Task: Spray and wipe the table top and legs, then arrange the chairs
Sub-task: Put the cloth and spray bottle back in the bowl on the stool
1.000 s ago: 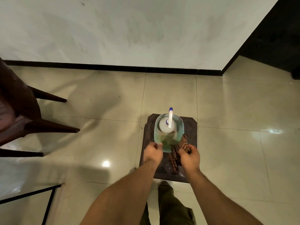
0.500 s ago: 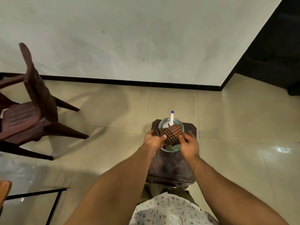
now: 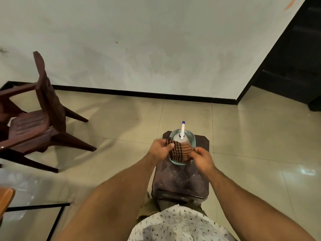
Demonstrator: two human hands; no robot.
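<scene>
A brown checked cloth [image 3: 179, 151] is stretched between my two hands above a light blue basin [image 3: 192, 136]. My left hand [image 3: 160, 148] pinches its left end and my right hand [image 3: 202, 158] grips its right end. The basin sits on a small dark brown stool [image 3: 182, 178] and holds a white spray bottle [image 3: 182, 135] with a blue-tipped nozzle pointing up. A dark brown plastic chair [image 3: 40, 122] stands at the left on the tiled floor, its back toward the stool.
A glass table top with a black metal frame [image 3: 34, 206] shows at the lower left, with an orange wooden edge [image 3: 6, 199] at the far left. A white wall with black skirting runs behind. A dark doorway opens at the right.
Both hands lifted the cloth out of the basin and spread it between them. The view has tilted up, so the chair and wall show more.
</scene>
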